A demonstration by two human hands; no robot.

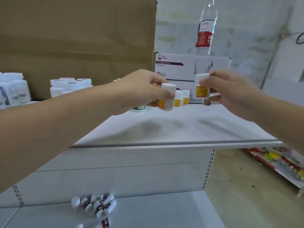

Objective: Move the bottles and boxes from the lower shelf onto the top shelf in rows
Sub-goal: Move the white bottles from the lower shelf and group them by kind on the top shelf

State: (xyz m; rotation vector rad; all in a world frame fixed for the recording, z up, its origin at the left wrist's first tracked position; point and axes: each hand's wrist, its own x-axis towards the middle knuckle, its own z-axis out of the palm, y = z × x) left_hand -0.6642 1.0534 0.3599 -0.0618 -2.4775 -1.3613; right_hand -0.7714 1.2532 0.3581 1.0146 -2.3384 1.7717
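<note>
My left hand (144,89) grips a small white bottle with a yellow-orange label (167,98) just above the back of the top shelf (172,129). A second bottle of the same kind (202,87) is pinched in my right hand (230,92), held a little higher and to the right. Two matching bottles (181,99) stand in a row on the top shelf between my hands. A green-based bottle (138,109) shows under my left hand. Several small white bottles with dark red labels (97,204) lie in a heap on the lower shelf (164,211).
A white glass-mug box (189,68) stands at the back of the top shelf with a tall water bottle (205,28) on it. A large cardboard box (74,43) fills the back left, with white bottles (69,86) in front. Another shelf with colourful goods (283,163) is at right.
</note>
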